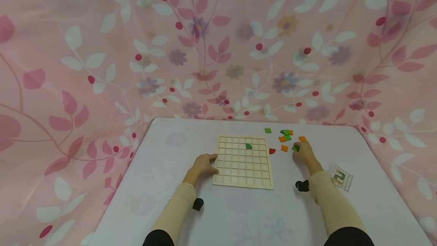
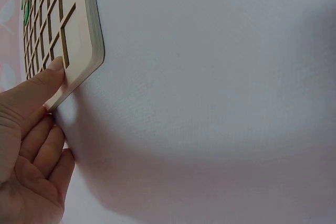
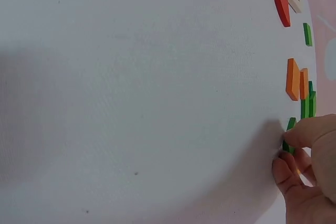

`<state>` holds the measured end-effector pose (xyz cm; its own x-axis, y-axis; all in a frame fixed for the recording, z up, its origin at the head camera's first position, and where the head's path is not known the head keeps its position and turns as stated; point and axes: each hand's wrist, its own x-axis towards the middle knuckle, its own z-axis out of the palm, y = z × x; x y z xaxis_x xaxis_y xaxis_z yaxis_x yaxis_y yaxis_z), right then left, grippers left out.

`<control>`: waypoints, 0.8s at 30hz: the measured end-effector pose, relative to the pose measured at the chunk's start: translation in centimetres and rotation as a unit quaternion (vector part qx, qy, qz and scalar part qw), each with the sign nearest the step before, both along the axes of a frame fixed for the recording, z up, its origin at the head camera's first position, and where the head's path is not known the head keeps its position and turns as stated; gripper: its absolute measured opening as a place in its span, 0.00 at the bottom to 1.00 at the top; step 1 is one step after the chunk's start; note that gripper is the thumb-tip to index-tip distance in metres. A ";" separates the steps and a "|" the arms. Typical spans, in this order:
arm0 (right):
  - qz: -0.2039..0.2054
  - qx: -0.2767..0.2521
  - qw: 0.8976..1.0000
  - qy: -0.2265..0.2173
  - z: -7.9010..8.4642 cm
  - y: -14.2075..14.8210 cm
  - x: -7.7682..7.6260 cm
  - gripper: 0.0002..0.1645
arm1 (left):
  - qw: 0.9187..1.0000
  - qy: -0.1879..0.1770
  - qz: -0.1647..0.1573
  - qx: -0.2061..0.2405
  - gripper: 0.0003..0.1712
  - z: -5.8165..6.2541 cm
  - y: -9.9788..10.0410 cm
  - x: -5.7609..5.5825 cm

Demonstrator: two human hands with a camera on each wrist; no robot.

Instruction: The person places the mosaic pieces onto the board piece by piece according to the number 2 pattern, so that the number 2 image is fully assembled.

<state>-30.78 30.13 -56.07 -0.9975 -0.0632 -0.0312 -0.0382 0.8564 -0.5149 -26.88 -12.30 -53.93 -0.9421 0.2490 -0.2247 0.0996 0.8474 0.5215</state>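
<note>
A pale wooden grid board (image 1: 228, 180) lies on the table, with one dark green quarter-round tile (image 1: 249, 146) in a cell of its upper part. My left hand (image 1: 202, 165) holds the board's left edge; in the left wrist view the thumb (image 2: 44, 82) presses on top near a corner while the other fingers curl at the side. Right of the board, my right hand (image 1: 305, 155) pinches a green tile (image 3: 290, 124) between thumb and fingers, low over the table. The hand partly hides that tile.
Loose tiles lie beyond the right hand: several orange ones (image 1: 284, 148), a green square (image 1: 268, 130) and a small green cluster (image 1: 286, 132). A red quarter-round tile (image 1: 272, 151) is by the board's right edge. A printed pattern card (image 1: 345, 183) lies beside the right forearm.
</note>
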 end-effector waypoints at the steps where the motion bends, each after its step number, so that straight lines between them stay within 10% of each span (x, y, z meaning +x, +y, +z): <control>1: 0.002 0.000 1.000 -0.005 -0.1 0.0 0.1 0.23 | 1.000 0.001 -0.001 0.000 0.42 0.0 0.0 0.0; 14: -0.077 -0.085 0.993 0.038 -0.4 -1.2 1.4 0.25 | 1.000 0.007 -0.004 0.000 0.42 -0.4 0.0 -0.2; 24: -0.026 -0.142 0.985 0.098 0.3 -7.9 0.3 0.22 | 1.000 0.001 -0.002 -0.008 0.42 -0.5 0.0 -0.3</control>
<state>-30.49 22.25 -55.73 -0.9846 0.0101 0.1743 -0.1205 0.6828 -0.7206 -27.21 -12.32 -54.45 -0.9415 0.2491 -0.2269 0.1036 0.8549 0.5084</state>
